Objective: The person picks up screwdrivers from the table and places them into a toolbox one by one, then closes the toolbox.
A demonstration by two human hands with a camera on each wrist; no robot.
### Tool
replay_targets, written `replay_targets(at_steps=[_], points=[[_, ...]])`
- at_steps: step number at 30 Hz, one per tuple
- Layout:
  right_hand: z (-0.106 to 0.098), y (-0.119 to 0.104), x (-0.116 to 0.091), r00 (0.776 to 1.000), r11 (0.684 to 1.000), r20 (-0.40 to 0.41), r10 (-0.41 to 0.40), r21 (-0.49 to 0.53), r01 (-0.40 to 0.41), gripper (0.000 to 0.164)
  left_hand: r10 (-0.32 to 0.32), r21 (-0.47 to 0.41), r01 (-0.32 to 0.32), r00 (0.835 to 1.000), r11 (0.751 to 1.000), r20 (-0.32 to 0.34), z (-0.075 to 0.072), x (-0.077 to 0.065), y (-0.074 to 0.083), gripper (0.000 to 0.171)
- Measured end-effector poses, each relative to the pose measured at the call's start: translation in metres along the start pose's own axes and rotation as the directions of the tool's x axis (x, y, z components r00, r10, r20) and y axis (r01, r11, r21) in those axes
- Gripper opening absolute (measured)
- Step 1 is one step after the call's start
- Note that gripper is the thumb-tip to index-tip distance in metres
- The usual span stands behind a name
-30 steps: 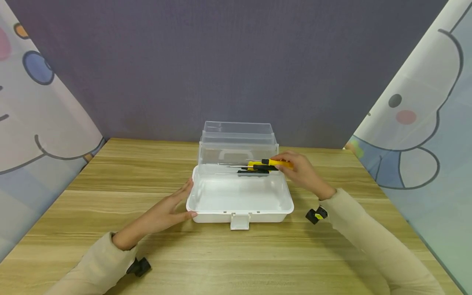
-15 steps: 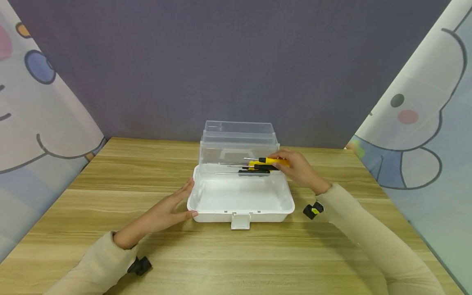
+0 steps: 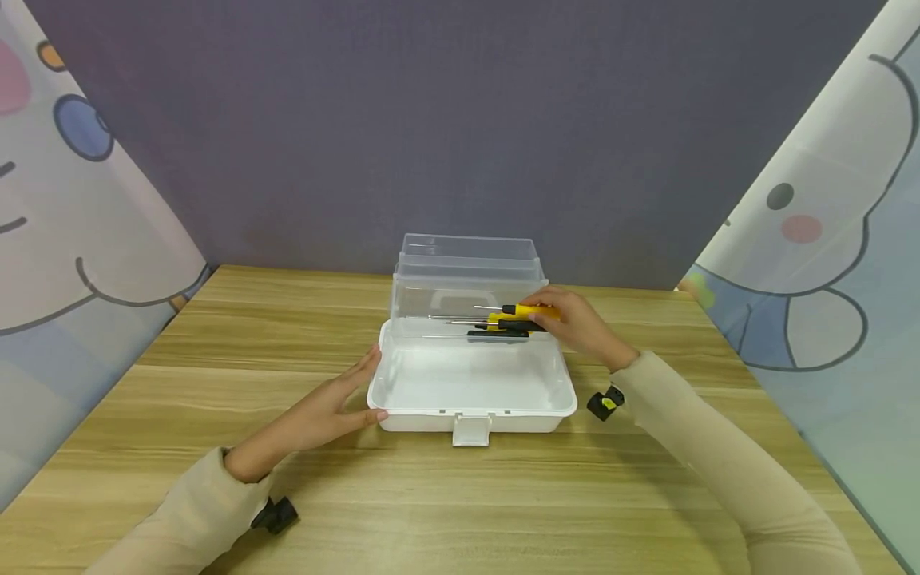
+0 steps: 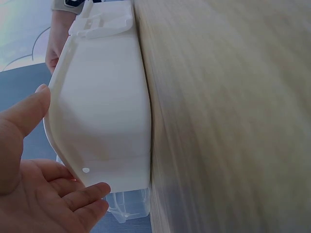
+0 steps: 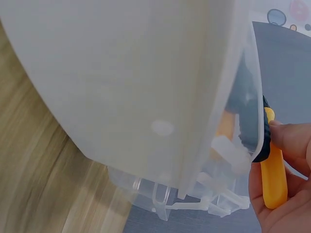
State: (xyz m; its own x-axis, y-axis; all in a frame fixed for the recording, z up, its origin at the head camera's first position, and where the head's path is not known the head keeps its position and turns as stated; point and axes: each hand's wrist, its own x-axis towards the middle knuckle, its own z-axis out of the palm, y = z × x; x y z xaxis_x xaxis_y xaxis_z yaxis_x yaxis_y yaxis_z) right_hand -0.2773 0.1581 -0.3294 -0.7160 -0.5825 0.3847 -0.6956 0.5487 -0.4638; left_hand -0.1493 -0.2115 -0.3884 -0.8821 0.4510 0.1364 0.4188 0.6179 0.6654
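Note:
A white plastic toolbox (image 3: 410, 422) stands open on the wooden table. My right hand (image 3: 580, 326) pinches a screwdriver (image 3: 539, 311) by its yellow handle, close over the clear tray at the back of the box. Its thin shaft points left. Beneath it in the tray lie several more screwdrivers, among them one with a black handle (image 3: 497, 335). My left hand (image 3: 321, 418) touches the box's left end with fingers extended, thumb at the front rim. In the left wrist view, its fingertips (image 4: 99, 189) lie at the box's lower corner.
The clear lid (image 3: 467, 263) is tilted back behind the box, in front of a dark grey panel (image 3: 460, 120). A white latch (image 3: 470, 431) hangs down at the front. Cartoon-printed curtains (image 3: 812, 200) flank the table (image 3: 460, 511).
My right hand has moved a little to the left and slightly up with the yellow-handled screwdriver. My left hand stays at the box's left end; the head view has shifted slightly.

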Motion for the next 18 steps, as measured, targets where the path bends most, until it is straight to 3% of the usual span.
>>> replay_targets(at_steps=[18], points=[[0.01, -0.003, 0.014, 0.996, 1.0, 0.084, -0.008, 0.001, 0.008, 0.023, 0.002, -0.003, -0.002, 1.0, 1.0, 0.002, 0.001, 0.0, -0.002, 0.088]])
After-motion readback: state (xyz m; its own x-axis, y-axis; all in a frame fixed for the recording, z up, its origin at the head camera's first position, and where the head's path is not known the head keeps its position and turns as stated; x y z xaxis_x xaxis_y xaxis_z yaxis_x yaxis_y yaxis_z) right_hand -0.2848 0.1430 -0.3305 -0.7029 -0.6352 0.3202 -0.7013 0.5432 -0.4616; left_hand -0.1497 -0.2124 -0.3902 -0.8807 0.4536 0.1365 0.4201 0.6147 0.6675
